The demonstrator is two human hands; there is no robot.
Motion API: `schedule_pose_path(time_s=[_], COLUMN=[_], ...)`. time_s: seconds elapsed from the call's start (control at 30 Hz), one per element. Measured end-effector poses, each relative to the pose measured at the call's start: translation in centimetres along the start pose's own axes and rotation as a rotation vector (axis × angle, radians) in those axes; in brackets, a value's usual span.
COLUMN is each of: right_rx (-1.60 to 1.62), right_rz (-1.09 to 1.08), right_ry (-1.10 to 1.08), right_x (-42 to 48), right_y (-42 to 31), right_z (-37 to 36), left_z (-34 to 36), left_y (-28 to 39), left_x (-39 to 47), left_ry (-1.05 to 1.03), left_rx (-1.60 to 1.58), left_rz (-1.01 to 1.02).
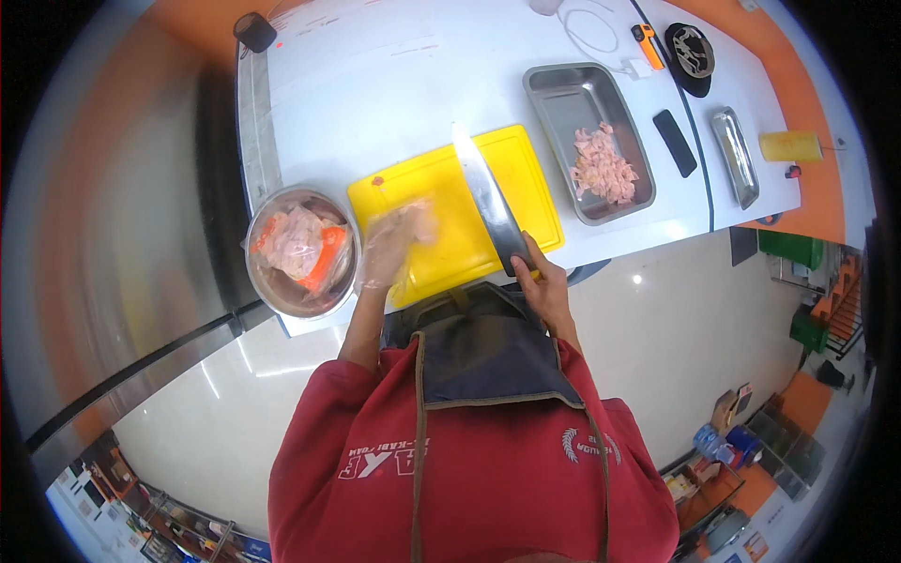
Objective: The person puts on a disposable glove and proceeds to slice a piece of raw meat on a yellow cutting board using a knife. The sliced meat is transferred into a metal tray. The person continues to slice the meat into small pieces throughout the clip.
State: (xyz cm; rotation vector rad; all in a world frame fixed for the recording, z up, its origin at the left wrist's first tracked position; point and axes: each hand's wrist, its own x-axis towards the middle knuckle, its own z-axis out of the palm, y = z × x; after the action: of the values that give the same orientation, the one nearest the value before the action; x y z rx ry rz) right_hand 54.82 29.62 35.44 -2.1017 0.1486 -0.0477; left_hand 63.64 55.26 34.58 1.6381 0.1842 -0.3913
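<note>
My left hand [391, 246], in a clear plastic glove, is over the left part of a yellow cutting board [450, 204]. A blurred piece of pale raw meat [424, 222] shows at its fingers. My bare right hand [540, 278] grips a large knife [486, 190] near its handle; the wide blade lies across the board and its tip passes the far edge. A small reddish scrap [378, 181] is on the board's far left corner. Left of the board, a steel bowl [258, 285] holds raw meat in a clear and orange plastic bag [303, 246].
Right of the board is a steel tray [552, 116] with chopped pale meat [604, 167]. Farther right are a black phone [674, 143], an orange infrared thermometer [647, 46], a black cap [690, 60], a narrow steel tray [735, 157] and a yellowish film roll [790, 146].
</note>
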Motion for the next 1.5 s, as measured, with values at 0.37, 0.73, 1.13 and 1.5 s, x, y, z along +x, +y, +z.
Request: schedule_pose_path(time_s=[0.37, 0.73, 1.13, 1.5], right_rx=[-0.188, -0.293, -0.324, -0.225], right_rz=[0.237, 0.263, 0.259, 0.288], right_ry=[-0.226, -0.265, -0.266, -0.197], right_x=[-1.0, -1.6, -1.5, -1.6], right_y=[0.2, 0.6, 1.0, 1.2], right_z=[-0.7, -0.1, 0.1, 0.0], left_z=[3.3, 2.9, 0.9, 2.2], left_y=[-10.8, -2.3, -4.7, -0.3], left_x=[6.2, 2.4, 4.1, 1.5], left_ry=[-0.094, 0.323, 0.239, 0.095], left_rx=[0.343, 0.506, 0.942, -0.6], left_rz=[0.279, 0.085, 0.242, -0.285])
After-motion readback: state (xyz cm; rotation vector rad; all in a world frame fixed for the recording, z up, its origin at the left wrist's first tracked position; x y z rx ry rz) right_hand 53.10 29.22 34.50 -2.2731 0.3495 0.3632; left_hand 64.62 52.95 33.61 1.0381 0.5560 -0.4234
